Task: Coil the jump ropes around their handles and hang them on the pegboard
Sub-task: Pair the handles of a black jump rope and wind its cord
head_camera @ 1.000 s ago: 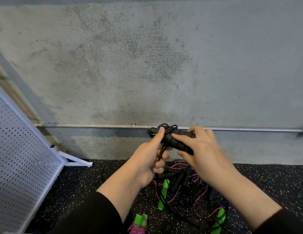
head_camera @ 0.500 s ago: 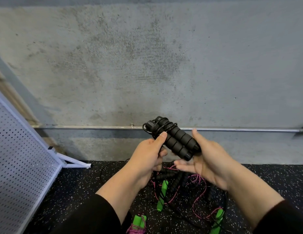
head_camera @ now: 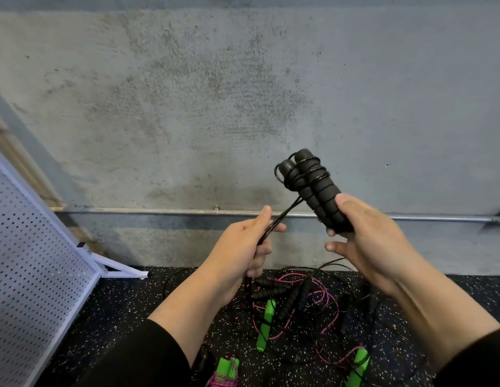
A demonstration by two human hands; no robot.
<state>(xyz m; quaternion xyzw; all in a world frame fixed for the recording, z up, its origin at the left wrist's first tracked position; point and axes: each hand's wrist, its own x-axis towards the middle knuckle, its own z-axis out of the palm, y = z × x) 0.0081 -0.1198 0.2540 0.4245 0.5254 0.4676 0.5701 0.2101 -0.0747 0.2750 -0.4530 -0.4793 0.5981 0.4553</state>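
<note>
My right hand [head_camera: 366,236] grips the lower end of two black foam handles [head_camera: 313,188] held side by side, tilted up to the left, with thin black rope wound around their upper part. My left hand [head_camera: 243,247] pinches the taut black rope strands [head_camera: 282,216] running down from the handles. The white pegboard [head_camera: 34,275] leans at the far left.
On the speckled black floor below my hands lies a tangle of ropes: black handles [head_camera: 271,289], pink rope [head_camera: 324,300], green handles [head_camera: 265,325] and a coiled green-handled pink rope [head_camera: 226,370]. A metal pipe [head_camera: 148,210] runs along the concrete wall.
My right hand has raised the black handles and swung them to the right. My left hand has slid down the rope, which is now pulled taut between the hands.
</note>
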